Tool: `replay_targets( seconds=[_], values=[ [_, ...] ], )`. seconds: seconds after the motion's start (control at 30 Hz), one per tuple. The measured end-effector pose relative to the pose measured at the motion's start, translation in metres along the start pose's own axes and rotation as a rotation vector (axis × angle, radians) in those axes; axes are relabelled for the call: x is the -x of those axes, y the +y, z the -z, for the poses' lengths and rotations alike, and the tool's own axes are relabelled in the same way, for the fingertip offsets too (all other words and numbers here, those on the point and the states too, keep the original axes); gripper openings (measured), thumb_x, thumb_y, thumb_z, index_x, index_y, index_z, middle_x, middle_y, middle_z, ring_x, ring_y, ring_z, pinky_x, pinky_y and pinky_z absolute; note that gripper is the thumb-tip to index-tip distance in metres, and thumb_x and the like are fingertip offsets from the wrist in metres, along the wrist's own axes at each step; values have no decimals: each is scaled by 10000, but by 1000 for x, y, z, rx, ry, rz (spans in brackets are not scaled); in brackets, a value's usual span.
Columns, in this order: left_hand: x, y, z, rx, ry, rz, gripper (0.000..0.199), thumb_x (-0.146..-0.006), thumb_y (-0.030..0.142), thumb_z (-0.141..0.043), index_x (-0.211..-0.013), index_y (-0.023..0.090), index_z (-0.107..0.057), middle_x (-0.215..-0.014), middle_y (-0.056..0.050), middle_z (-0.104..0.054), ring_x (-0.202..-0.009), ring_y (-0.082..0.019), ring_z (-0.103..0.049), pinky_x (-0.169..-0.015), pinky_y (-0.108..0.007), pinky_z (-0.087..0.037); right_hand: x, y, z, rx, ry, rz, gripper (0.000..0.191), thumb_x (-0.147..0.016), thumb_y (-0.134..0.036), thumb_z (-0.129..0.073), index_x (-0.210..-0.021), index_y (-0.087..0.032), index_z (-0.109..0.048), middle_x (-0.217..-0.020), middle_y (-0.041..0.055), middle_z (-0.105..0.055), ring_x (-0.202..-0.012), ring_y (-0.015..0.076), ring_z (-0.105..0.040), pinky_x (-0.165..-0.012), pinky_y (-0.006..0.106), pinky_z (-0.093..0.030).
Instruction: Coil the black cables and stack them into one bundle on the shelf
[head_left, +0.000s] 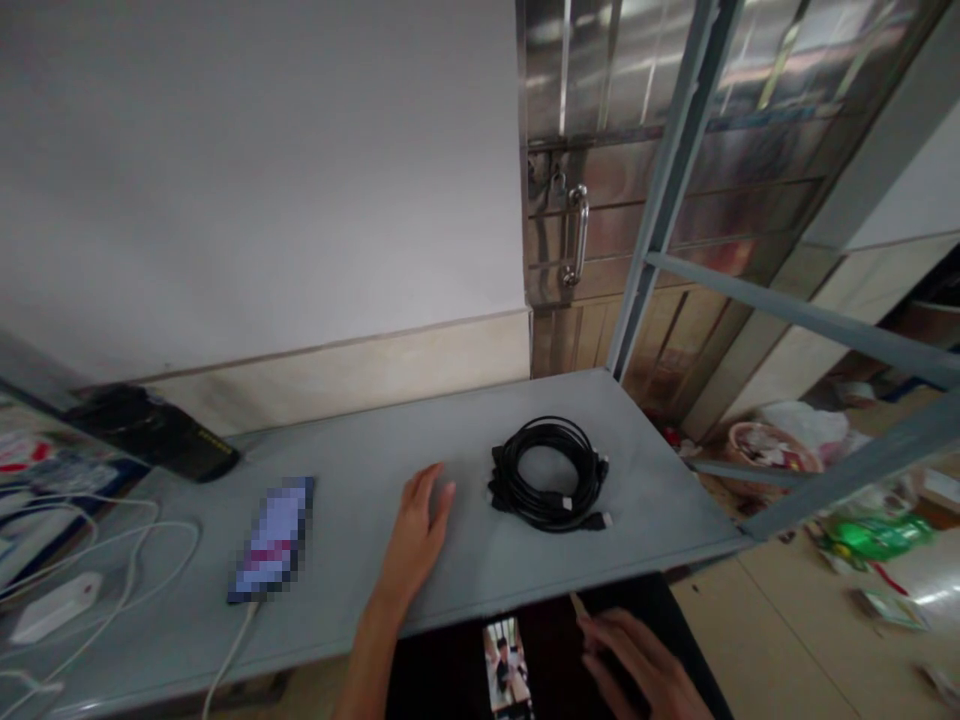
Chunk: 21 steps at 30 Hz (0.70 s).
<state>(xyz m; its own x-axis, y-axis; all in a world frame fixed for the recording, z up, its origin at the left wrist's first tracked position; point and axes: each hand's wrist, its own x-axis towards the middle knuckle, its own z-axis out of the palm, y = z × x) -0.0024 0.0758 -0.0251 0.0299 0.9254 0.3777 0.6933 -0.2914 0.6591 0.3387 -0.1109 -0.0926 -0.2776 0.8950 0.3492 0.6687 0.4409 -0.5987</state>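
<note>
My left hand (416,535) lies on the grey tabletop, open, its fingers and thumb apart with nothing in them. To its right, not touched, sits a coil of black cables (517,490) with several connectors sticking out. My right hand (641,660) hovers over my dark-clothed lap, below the table's front edge. Its fingers look spread; a thin tan tip by the index finger is too blurred to make out. Between my two arms, a lit phone (508,665) shows a picture of a person on its screen.
On the left are a pixelated phone-like device (271,540) with a white cable, a white power strip (56,608), loose white cords and a black cylindrical item (154,430). A metal frame post (660,200) rises at the right corner; beyond it, a basket (772,445) and a green bottle (881,537) are on the floor.
</note>
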Motion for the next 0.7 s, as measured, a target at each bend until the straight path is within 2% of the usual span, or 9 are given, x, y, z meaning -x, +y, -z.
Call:
replay_targets(
  seconds=[0.07,0.13,0.2,0.3,0.4,0.47,0.57,0.7],
  values=[
    [2,-25,20,-88,70,-16,502,-1087,612,-533,-1407,251,-672,-1435,-146,-716,-1401,-359,-649,-1276,-614,-467,-38,-9,33,77,165,44,375,-1107,-292,-575,-1465,-344,-673,-1297,106,-771,-1179,291,-780,-1000,416,-692],
    [6,-42,33,-143,129,-10,519,-1083,629,-517,-1379,232,-671,-1412,-169,-711,-1378,-382,-645,-1250,-643,-481,-79,-17,53,169,244,76,388,-1109,-326,-600,-1495,-325,-632,-1323,117,-746,-1226,317,-743,-1069,513,-652],
    [11,-48,36,-161,150,5,520,-1093,624,-496,-1378,223,-660,-1393,-177,-706,-1365,-387,-641,-1234,-653,-491,-117,-18,55,267,195,111,496,-1100,-417,-648,-1563,-254,-579,-1418,152,-698,-1315,335,-687,-1126,535,-605],
    [14,-43,33,-166,121,-22,489,-1095,604,-509,-1388,241,-653,-1392,-159,-694,-1367,-379,-631,-1238,-646,-489,-160,-8,35,398,21,175,660,-1046,-549,-733,-1560,-165,-581,-1454,193,-678,-1353,367,-649,-1175,559,-552],
    [15,-39,29,-195,127,-50,475,-1090,588,-527,-1392,243,-652,-1399,-158,-679,-1368,-385,-618,-1236,-650,-485,-181,12,15,481,-72,206,535,-1043,-542,-749,-1410,-163,-664,-1327,170,-730,-1240,350,-700,-1113,531,-572],
    [16,-39,29,-201,143,-41,464,-1098,575,-516,-1391,241,-650,-1386,-158,-680,-1354,-383,-620,-1226,-648,-491,-187,26,12,501,-85,214,430,-1063,-521,-730,-1312,-173,-686,-1259,148,-744,-1168,325,-722,-1059,490,-586],
    [16,-41,30,-182,152,-18,464,-1101,574,-517,-1391,234,-641,-1376,-160,-689,-1346,-381,-622,-1222,-645,-494,-191,46,22,490,-80,208,380,-1082,-504,-706,-1271,-175,-684,-1236,139,-747,-1148,312,-725,-1043,469,-585],
    [16,-43,31,-129,187,23,486,-1078,618,-536,-1352,231,-644,-1358,-174,-708,-1342,-390,-639,-1217,-656,-495,-199,65,40,406,-71,126,427,-1072,-539,-712,-1284,-171,-672,-1289,155,-737,-1258,335,-689,-1114,496,-553]
  ],
)
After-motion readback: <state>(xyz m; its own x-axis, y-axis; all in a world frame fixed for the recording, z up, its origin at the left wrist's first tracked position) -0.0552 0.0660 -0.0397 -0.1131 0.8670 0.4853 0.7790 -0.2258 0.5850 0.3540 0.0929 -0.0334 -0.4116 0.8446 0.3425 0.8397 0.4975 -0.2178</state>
